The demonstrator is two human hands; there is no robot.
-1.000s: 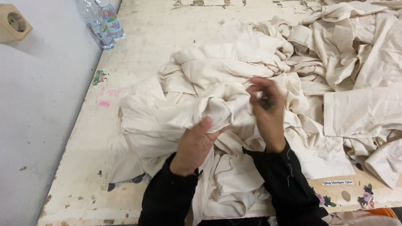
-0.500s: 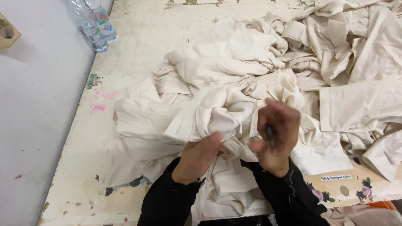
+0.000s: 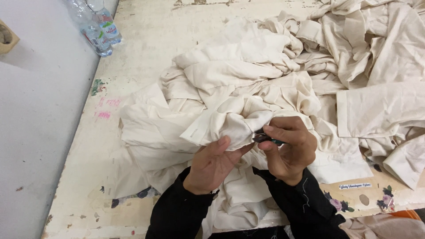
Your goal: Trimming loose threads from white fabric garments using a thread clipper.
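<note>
A heap of cream cloth garments [image 3: 248, 75] covers the worn table [image 3: 133, 57]. My left hand [image 3: 212, 163] pinches a fold of one cream garment [image 3: 234, 121] and lifts it from below. My right hand [image 3: 287, 146] is closed around a small dark tool [image 3: 265, 138], whose tip touches the same fold beside my left thumb. Both sleeves are black. What kind of tool it is stays mostly hidden by my fingers.
Two plastic water bottles [image 3: 95, 28] lie at the table's far left edge. A grey floor [image 3: 35, 132] runs along the left. More cream cloth [image 3: 380, 88] is piled at the right. A floral-patterned strip [image 3: 380, 197] lines the near right edge.
My right hand came down from chest height to the fold. My left hand gathered the cloth higher, and both hands now meet at one spot.
</note>
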